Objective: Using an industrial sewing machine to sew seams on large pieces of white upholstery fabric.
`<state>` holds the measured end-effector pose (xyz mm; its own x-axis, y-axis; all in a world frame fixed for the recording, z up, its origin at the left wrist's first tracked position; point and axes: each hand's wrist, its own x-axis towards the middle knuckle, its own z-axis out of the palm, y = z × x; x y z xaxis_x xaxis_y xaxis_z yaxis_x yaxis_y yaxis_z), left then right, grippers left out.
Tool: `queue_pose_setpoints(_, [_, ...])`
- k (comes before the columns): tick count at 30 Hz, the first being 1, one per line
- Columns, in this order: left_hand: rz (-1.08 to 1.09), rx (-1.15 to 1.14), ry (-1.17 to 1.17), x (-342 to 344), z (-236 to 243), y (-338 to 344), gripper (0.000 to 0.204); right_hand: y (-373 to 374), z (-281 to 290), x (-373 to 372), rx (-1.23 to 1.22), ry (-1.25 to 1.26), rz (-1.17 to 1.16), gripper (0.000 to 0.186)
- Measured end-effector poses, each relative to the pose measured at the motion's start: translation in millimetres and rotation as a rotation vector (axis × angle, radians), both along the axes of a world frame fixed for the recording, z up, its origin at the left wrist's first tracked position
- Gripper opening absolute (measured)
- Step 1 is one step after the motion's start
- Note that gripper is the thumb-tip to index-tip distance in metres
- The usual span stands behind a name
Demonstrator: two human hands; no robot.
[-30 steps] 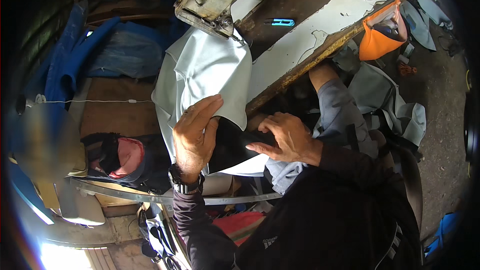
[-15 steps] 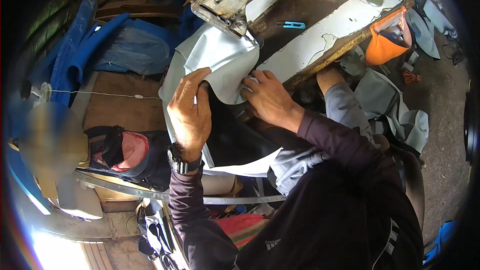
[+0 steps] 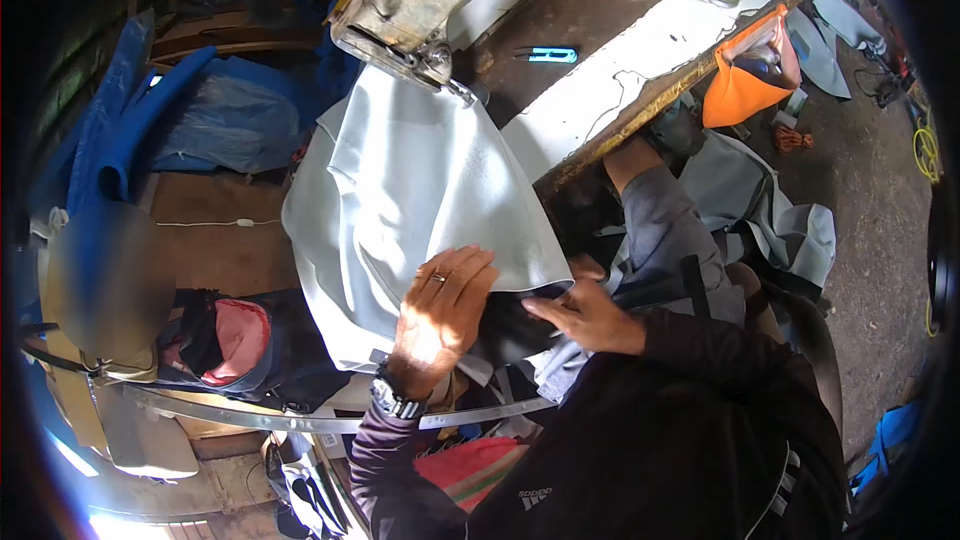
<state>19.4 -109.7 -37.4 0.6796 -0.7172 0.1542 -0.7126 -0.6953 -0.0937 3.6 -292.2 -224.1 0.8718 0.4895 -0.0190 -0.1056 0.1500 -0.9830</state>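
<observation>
A large light-grey, leather-like sheet (image 3: 400, 190) with a dark underside drapes from beneath the head of an old, worn sewing machine (image 3: 440, 0). On its near part lies my left hand (image 3: 445, 310), fingers stretched out flat together, with a ring and a wristwatch (image 3: 393, 398) showing. My right hand (image 3: 595, 315) grips the sheet's near right corner between thumb and fingers, where the edge is turned and the dark side shows. Some of the right fingertips are hidden by the fold.
Small blue thread snips (image 3: 552, 55) lie on the machine's worn table (image 3: 590, 90). An orange pouch (image 3: 740, 90) hangs at its right edge. More grey material (image 3: 740, 190) lies to the right. On the left are an open backpack (image 3: 240, 340) and blue rolled sheeting (image 3: 150, 120).
Both hands have moved nearer to me, and the sheet now stretches out longer and flatter from the machine. My right hand has gone from resting by the sheet's edge to gripping its corner.
</observation>
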Motion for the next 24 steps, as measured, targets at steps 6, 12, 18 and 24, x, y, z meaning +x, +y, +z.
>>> queue_pose_setpoints(6, [0.0, -0.126, -0.073, -5, -23, -16, 0.046, -35, 14, 18, -0.153, -0.303, -0.409, 0.026])
queue_pose_setpoints(12, [-0.024, -0.124, -0.01, -7, -48, -38, 0.032, -52, 28, 10, -0.101, -0.457, -0.526, 0.012])
queue_pose_setpoints(18, [0.003, -0.2, 0.023, -6, -69, -49, 0.033, -67, 36, 4, 0.013, -0.308, -0.428, 0.011])
queue_pose_setpoints(24, [0.06, -0.292, 0.057, -11, -72, -56, 0.031, -68, 45, 15, 0.004, -0.415, -0.341, 0.011])
